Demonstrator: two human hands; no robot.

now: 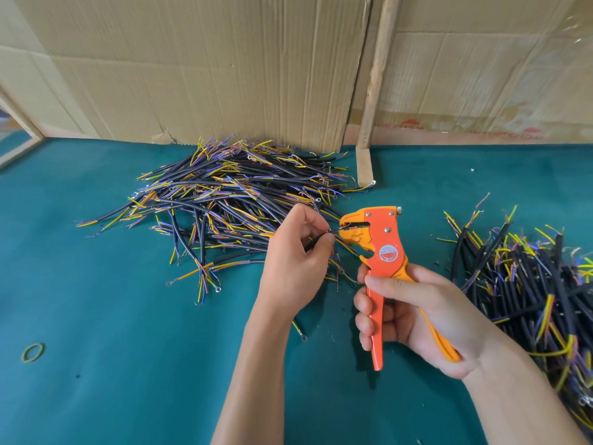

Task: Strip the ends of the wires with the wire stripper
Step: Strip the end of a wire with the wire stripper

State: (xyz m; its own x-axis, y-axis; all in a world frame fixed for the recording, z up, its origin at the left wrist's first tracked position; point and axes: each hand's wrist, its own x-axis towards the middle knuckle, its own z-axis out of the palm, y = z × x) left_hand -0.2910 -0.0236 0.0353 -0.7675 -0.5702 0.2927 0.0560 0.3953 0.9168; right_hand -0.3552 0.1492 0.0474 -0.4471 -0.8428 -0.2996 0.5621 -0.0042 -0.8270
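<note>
My right hand (414, 313) grips both handles of an orange wire stripper (382, 242), held upright with its yellow jaws pointing left. My left hand (296, 258) pinches a short black cable (316, 241) between thumb and fingertips, and the cable's thin end reaches into the stripper's jaws. A large heap of black cables (224, 200) with yellow, blue and brown cores lies on the green table behind my left hand. A second heap of the same cables (542, 290) lies at the right edge.
The green table top (112, 348) carries a yellow-green rubber band (32, 352) at the left and small insulation scraps near my hands. Cardboard sheets (192, 65) and a wooden post (373, 91) stand along the table's far edge.
</note>
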